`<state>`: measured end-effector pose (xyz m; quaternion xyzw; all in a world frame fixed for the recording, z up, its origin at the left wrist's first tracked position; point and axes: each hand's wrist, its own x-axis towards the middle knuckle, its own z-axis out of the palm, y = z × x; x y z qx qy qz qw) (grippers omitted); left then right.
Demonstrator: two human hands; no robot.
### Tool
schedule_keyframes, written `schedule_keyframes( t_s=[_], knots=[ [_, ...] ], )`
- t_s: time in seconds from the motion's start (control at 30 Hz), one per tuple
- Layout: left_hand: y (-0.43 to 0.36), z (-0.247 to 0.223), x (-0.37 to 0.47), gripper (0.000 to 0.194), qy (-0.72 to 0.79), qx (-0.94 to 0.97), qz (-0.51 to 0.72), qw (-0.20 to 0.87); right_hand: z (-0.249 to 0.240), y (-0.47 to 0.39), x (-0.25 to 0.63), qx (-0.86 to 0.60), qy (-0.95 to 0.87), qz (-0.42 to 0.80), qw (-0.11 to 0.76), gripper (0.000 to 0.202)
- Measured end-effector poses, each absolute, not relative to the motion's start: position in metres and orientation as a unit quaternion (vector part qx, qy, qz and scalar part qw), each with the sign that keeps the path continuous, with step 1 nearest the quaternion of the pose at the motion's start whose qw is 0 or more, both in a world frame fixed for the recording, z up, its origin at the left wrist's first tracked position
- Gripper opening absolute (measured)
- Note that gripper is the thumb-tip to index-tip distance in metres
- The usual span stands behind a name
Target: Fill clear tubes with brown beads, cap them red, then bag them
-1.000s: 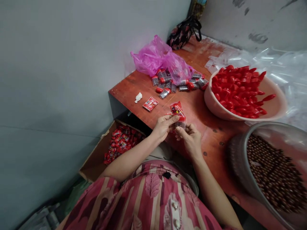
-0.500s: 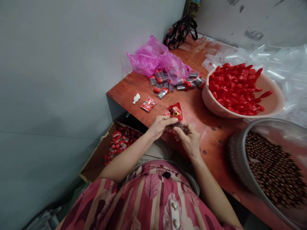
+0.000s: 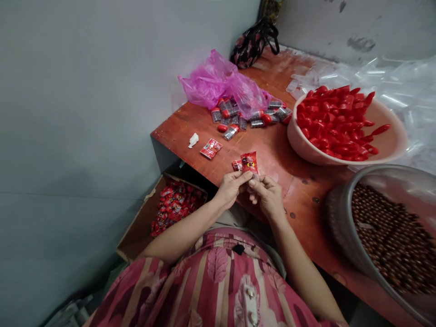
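Note:
A small red printed plastic packet (image 3: 250,162) stands up between my hands, over the table's front edge. My left hand (image 3: 231,186) pinches its lower end from the left, thumb on top. From the right, my right hand (image 3: 267,193) has thumb and fingers closed on the same lower end, where a bit of clear plastic shows. What sits inside the packet is mostly covered by my fingers. Just behind it lies another red packet (image 3: 237,165), partly hidden. Farther left, a flat stack of red printed wrappers (image 3: 211,148) rests beside a crumpled white scrap (image 3: 193,140).
Filled small bottles with red caps (image 3: 231,131) lie by a pink plastic bag (image 3: 218,77). To the right stand a pink bowl (image 3: 303,147) of red caps and a grey basin (image 3: 347,218) of brown balls. A cardboard box (image 3: 136,231) holding red packets is below left.
The packet now stands more upright, and my fingertips have come closer together at its lower end. The dark, clear-sided part seen between my hands before is now mostly covered.

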<state>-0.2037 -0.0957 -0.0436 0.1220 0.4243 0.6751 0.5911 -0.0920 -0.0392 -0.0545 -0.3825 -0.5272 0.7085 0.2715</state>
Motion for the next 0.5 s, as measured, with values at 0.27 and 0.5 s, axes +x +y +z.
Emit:
schedule_keyframes(
  t_s=[0.27,0.5],
  knots=[
    [-0.085,-0.046,-0.201,0.045,0.424,0.066,0.696,0.576,-0.06,-0.044,-0.092,-0.414,-0.648,0.558,0.312,0.03],
    [-0.091,-0.049,-0.198,0.039,0.466,0.131,0.665,0.569,-0.059,-0.036,-0.088,-0.386,-0.567,0.681,0.256,0.035]
  ],
)
